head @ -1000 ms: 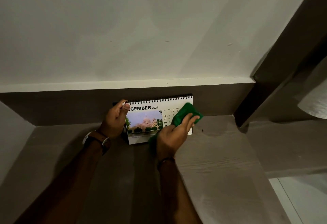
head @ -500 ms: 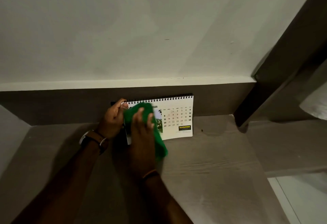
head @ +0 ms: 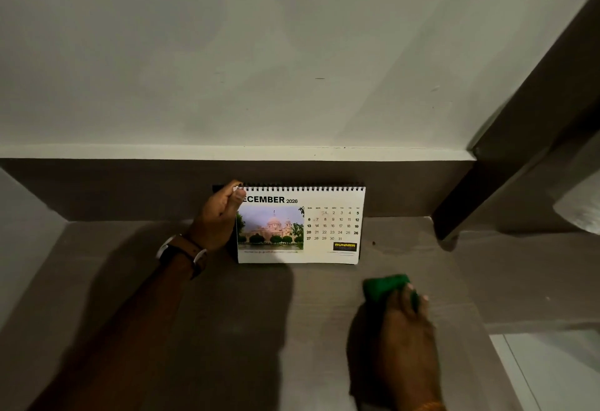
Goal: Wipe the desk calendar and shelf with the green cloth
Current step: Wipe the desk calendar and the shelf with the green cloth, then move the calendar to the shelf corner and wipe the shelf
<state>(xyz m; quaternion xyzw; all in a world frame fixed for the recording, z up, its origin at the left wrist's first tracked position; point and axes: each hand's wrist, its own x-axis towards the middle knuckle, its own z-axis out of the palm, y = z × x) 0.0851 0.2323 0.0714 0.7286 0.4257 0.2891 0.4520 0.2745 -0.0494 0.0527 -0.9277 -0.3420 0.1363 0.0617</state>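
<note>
A white spiral-bound desk calendar (head: 302, 225), open at December 2026 with a photo of a domed building, stands upright at the back of the grey-brown shelf (head: 227, 329). My left hand (head: 220, 216) pinches the calendar's top left corner at the spiral. My right hand (head: 406, 323) presses the bunched green cloth (head: 383, 287) flat onto the shelf, in front of and to the right of the calendar, apart from it. Only the cloth's far part shows beyond my fingers.
A pale wall (head: 292, 53) rises behind the shelf above a dark back panel (head: 130, 190). A dark slanted post (head: 506, 157) meets the shelf at the right. The shelf's right edge drops to a light floor (head: 558, 368). A small dark speck (head: 374, 243) lies beside the calendar.
My right hand has carried the green cloth off the calendar's face, down and to the right onto the shelf. My left hand stays on the calendar's top left corner.
</note>
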